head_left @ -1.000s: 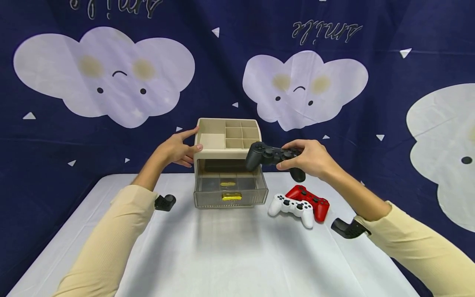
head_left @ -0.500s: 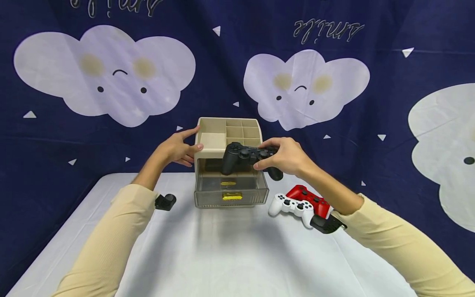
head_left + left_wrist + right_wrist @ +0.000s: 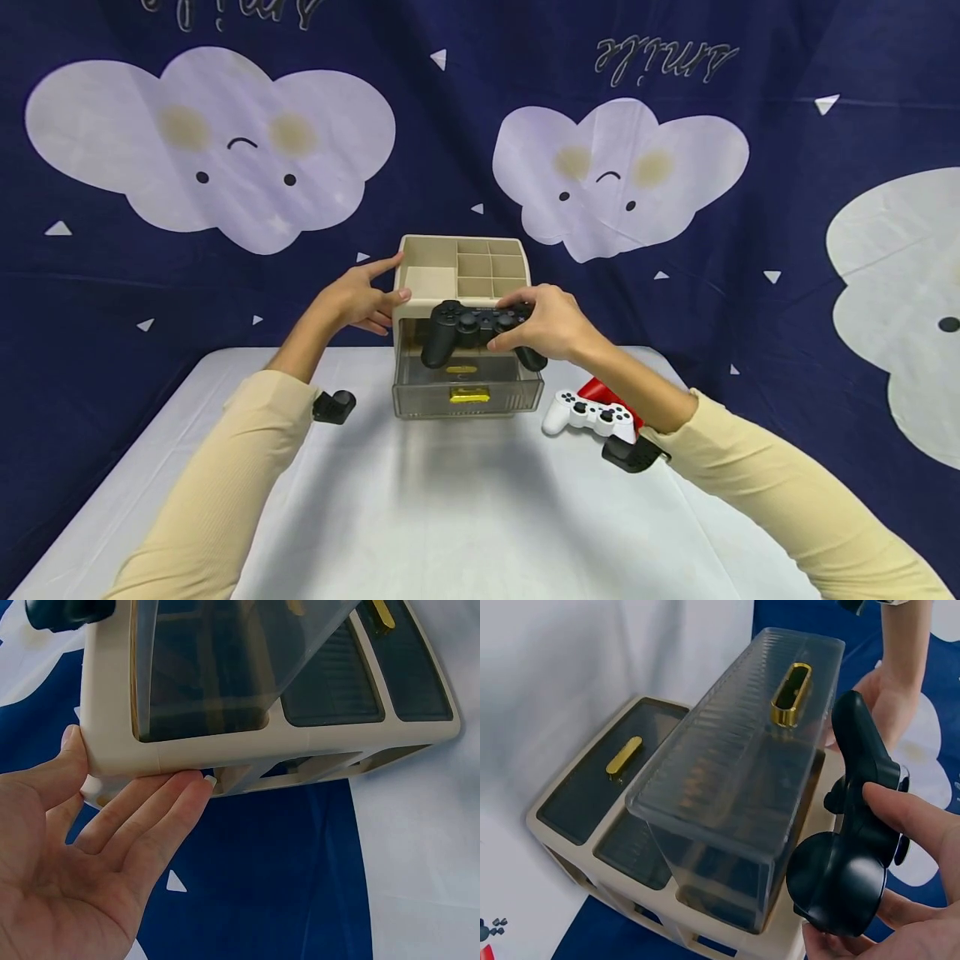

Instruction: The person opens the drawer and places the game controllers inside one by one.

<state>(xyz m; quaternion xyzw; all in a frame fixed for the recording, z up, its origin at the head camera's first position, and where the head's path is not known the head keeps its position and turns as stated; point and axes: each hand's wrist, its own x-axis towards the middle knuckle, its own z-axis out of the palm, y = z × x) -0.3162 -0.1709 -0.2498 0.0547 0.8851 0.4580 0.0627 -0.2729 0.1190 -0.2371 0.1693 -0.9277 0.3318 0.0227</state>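
Note:
A beige desktop organizer (image 3: 427,302) with a divided top stands at the back of the table. Its upper see-through drawer (image 3: 420,400), with a gold handle, is pulled out. My left hand (image 3: 358,300) rests against the organizer's left side, thumb at the top edge; in the left wrist view its fingers (image 3: 154,825) lie nearly straight along the wall. A black game controller (image 3: 442,333) is held above the open drawer by my right hand (image 3: 551,325), which pinches its right half between thumb and fingers. The controller's grips point down toward the drawer.
On the table right of the organizer lie a white controller (image 3: 592,417) and a red controller (image 3: 596,390), the red partly hidden by the white one and my right forearm. A dark blue cloud-print cloth (image 3: 442,125) hangs close behind the organizer.
My right hand has carried the black controller leftward, from right of the organizer to over the drawer, and slightly down at the end. The left hand stays in place.

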